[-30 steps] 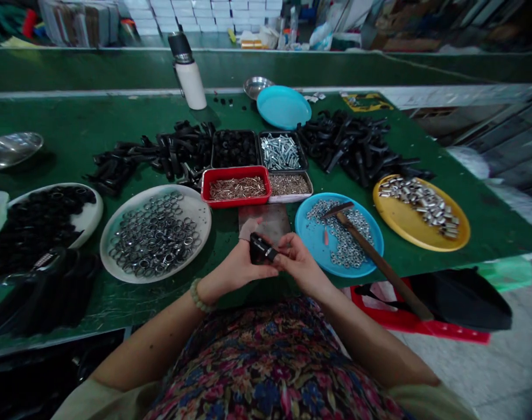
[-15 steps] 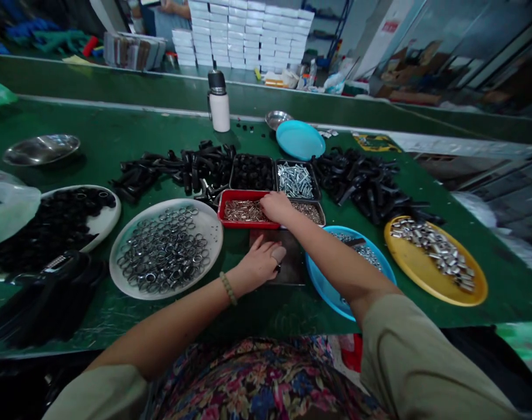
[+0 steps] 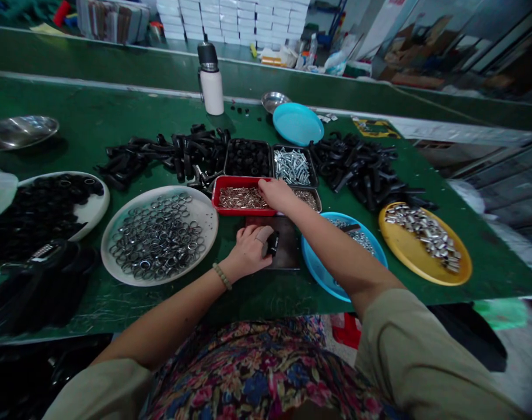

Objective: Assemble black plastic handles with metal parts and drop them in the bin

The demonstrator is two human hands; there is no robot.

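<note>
My left hand [image 3: 249, 252] is closed around a small black part [image 3: 273, 243] with a shiny edge, just above a dark metal plate [image 3: 286, 256]. My right hand [image 3: 278, 195] reaches over the right end of a red tray [image 3: 244, 212] filled with small copper-coloured pins [image 3: 240, 197]. Its fingers are bent together among the pins, and their tips are hidden, so what they pinch does not show. Behind the red tray stand a tray of black pieces [image 3: 248, 157] and a tray of silver screws [image 3: 292, 166]. Another tray of small pins [image 3: 307, 199] lies beside my right wrist.
To the left is a white plate of metal rings [image 3: 158, 236]. A blue plate [image 3: 318, 274] lies under my right forearm, with a yellow plate of metal sleeves [image 3: 406, 256] further right. Black curved parts [image 3: 357, 166] are heaped behind. A white bottle [image 3: 212, 90] stands at the back.
My left hand has turned and shifted slightly, so the black part in it shows more clearly. My right hand stays at the red tray. The whole view has tilted down a little.
</note>
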